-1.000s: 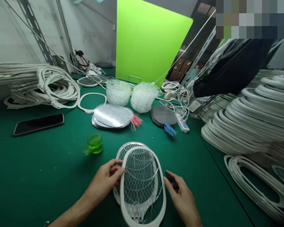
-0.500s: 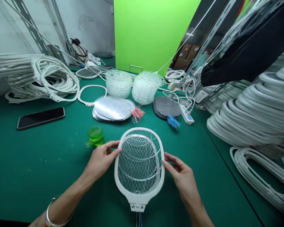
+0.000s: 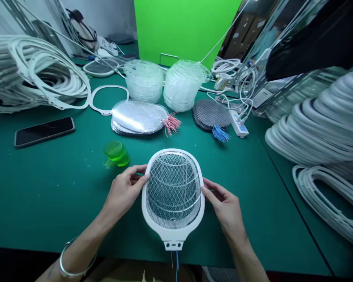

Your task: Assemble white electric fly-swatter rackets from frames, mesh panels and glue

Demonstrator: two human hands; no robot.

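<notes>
Evenly, the left grip [image 3: 125,192] and the right grip [image 3: 223,203] are both clamped, thumb against fingers, on opposite sides of one white racket head [image 3: 173,188]. It lies between the two, its rounded end pointing away from the person and its neck nearer than either grip; whether it touches the counter [image 3: 76,219] cannot be told. Wire mesh and curved bars fill the rim, and thin blue wires [image 3: 177,262] trail from the neck. A metal bracelet [image 3: 61,264] circles the wrist behind the left grip.

Just beyond the left grip stands a translucent green cup [image 3: 117,152], with a dark phone [image 3: 44,132] farther off to its left. Straight beyond the racket head, well apart from both grips, are silvery mesh sheets [image 3: 138,115] with a red wire tuft [image 3: 171,124]. Ahead of the right grip lie dark mesh pieces [image 3: 210,113], a blue wire tuft [image 3: 220,133] and a white power strip [image 3: 239,125]. Two clear coils, one left [image 3: 144,80] and one right [image 3: 182,84], stand behind the sheets. White frames are heaped far to the left grip's left [image 3: 47,78] and stacked to the right grip's right [image 3: 320,125].
</notes>
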